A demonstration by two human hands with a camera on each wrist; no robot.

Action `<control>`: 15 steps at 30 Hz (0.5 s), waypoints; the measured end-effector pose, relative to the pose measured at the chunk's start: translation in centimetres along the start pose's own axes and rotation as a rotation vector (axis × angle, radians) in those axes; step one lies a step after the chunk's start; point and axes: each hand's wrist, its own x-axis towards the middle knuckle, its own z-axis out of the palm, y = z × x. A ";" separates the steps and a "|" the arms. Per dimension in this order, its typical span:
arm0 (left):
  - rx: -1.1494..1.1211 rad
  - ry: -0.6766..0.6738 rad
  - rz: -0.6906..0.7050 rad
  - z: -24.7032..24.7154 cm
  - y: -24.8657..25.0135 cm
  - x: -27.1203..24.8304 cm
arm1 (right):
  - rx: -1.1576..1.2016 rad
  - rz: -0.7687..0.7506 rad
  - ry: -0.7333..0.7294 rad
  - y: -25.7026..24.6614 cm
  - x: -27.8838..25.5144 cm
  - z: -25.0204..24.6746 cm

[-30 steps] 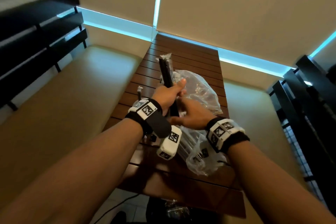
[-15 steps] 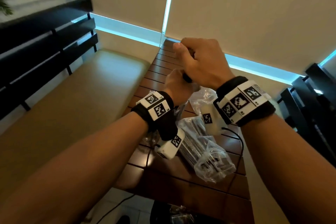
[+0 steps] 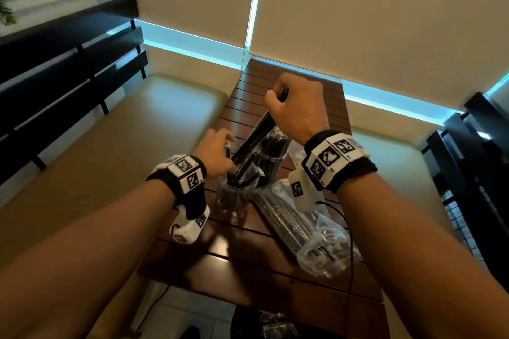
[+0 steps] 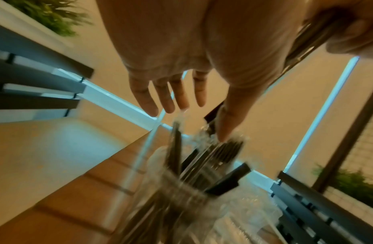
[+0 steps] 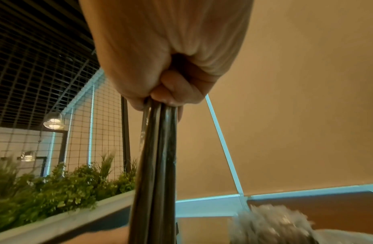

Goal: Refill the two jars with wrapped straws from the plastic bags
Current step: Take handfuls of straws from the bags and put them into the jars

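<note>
My fingers close on a bundle of glossy black straws in clear film wrappers. The slatted dark-brown wooden table looks smooth and polished, reflecting light. On it a crinkled clear plastic bag shines beside a clear, glassy round jar.

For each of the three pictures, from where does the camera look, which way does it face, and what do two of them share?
Head: worn on the head, looking forward and down at the wooden table; both forearms, the left hand and the right hand show.
Left wrist: on the left wrist, looking along the straight fingers down at the near jar; blurred.
Right wrist: on the right wrist, looking along the fist down the bundle of straws that it grips.
Shared: head and right wrist views both show this bundle of straws; head and left wrist views both show the near jar.
</note>
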 end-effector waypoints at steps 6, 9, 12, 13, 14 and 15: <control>0.120 -0.006 -0.123 3.0 -4.1 0.2 | -0.068 0.019 -0.150 1.7 -1.5 3.4; 0.113 0.031 -0.107 3.6 -3.9 0.4 | -0.105 -0.045 -0.190 2.1 -2.4 5.5; 0.142 0.072 -0.120 3.9 -3.9 0.6 | -0.159 -0.095 -0.230 2.9 -3.4 7.8; 0.140 0.082 -0.126 4.0 -3.9 0.6 | -0.207 -0.100 -0.257 3.1 -3.9 8.5; 0.133 0.085 -0.137 4.0 -3.8 0.5 | -0.270 -0.106 -0.294 3.5 -4.7 9.3; 0.124 0.089 -0.147 4.0 -3.7 0.4 | -0.342 -0.114 -0.337 3.9 -5.5 9.9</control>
